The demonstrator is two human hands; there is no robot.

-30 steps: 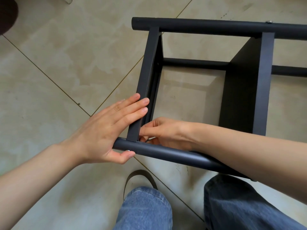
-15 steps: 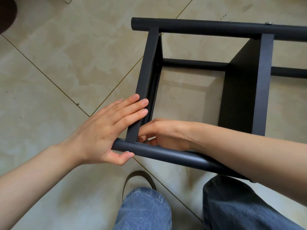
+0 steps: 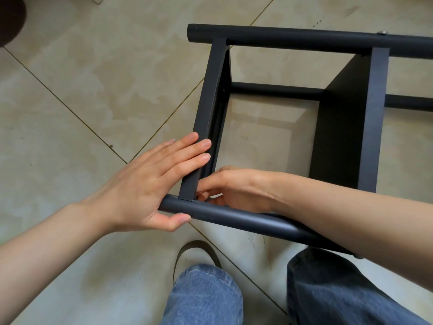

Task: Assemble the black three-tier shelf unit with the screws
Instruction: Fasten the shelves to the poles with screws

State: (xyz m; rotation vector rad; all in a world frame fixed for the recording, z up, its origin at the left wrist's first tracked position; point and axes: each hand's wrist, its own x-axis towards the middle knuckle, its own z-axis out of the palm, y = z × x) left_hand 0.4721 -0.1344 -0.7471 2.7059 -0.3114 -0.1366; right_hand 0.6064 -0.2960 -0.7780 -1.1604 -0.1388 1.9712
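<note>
The black shelf unit lies on its side on the tiled floor. Its near pole [image 3: 246, 219] runs across in front of my knees, and the far pole [image 3: 304, 39] lies at the top. My left hand [image 3: 145, 184] presses straight fingers on the edge of the end shelf panel [image 3: 208, 109], with the thumb against the near pole. My right hand [image 3: 236, 188] reaches inside the frame. Its fingers are curled at the corner where the end panel meets the near pole, pinching a thin silvery piece that is mostly hidden. A second shelf panel [image 3: 339, 127] stands to the right.
A screw head [image 3: 382, 32] shows on the far pole. My knees in blue jeans [image 3: 206, 296] and a slipper [image 3: 196, 249] are just below the frame. A dark object [image 3: 9, 17] sits at the top left corner. Beige tiles lie to the left.
My right hand's fingers have shifted slightly at the corner joint. My left hand and the shelf unit have stayed in place.
</note>
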